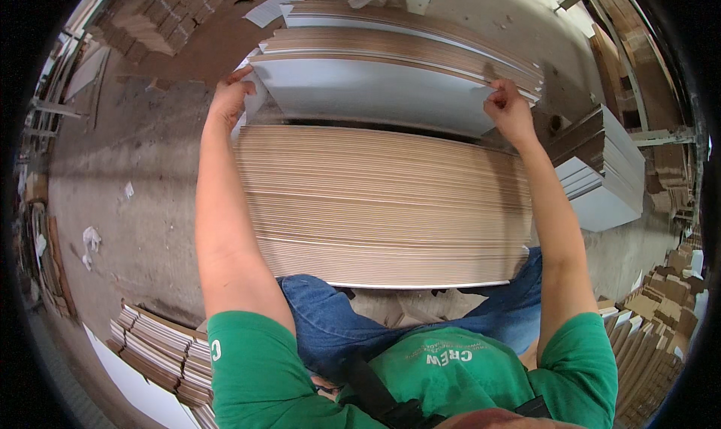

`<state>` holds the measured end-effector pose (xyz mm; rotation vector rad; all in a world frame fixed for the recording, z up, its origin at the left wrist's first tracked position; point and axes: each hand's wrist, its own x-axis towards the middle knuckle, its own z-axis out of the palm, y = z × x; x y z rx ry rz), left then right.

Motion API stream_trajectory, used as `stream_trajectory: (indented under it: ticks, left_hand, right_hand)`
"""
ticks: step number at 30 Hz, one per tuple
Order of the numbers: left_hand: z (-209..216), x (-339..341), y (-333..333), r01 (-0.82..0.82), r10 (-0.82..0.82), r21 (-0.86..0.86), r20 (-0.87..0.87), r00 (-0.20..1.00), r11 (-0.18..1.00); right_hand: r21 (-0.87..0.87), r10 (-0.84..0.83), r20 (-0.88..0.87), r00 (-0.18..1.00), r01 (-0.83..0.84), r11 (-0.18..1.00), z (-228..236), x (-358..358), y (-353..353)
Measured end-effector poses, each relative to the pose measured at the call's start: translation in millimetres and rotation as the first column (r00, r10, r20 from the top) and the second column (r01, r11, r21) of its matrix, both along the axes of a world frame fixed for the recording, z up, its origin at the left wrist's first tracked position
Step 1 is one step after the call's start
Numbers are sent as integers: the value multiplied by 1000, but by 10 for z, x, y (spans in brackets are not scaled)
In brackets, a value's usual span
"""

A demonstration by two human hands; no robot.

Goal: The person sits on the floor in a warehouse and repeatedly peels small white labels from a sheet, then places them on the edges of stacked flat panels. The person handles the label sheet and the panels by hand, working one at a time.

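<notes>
Both my arms reach forward over a long, tightly packed row of cardboard sheets (383,203), standing on edge with their brown edges up. Beyond it a white-faced cardboard sheet (368,91) stands at the near side of a second, looser row of sheets (405,46). My left hand (231,98) is closed at the sheet's upper left corner, fingers curled over the edge. At the upper right corner my right hand (511,112) pinches its edge between thumb and fingers. Whether each hand holds only that one sheet cannot be made out.
A slanted stack of white-faced sheets (604,173) stands to the right. More sheets are stacked at lower left (165,350), and folded cardboard (650,354) lies at lower right. Brown cardboard piles (161,16) stand far left. Paper scraps (91,241) litter the concrete floor; metal racking (661,137) is at right.
</notes>
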<state>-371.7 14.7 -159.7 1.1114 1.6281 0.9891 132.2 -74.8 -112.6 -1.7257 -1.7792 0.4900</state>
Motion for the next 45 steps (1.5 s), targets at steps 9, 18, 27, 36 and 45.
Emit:
stream_trajectory:
  ticks: [9,18,27,36,45]
  left_hand:
    - [-111,244,83,-413,412,173,44,910,894]
    - [-37,198,49,-296,296,143,24,955,944]
    - [99,89,-36,-27,29,10,-244,969,1000]
    - [1044,225,-626,-279,436,393,-397,807,876]
    - [2142,1469,-2167,-75,15,397,150,989,915]
  right_hand:
    - [454,-94,656,748,-292,842,-357,52,191]
    - [396,-140,466,873,-65,916,-139,208,-183]
    - [-107,182,333,925,-155,982,-49,116,-428]
    - [-368,139,255,957,-37,929,-246,59,-79]
    - [-187,-179,104,978,196,963,-558,158,139]
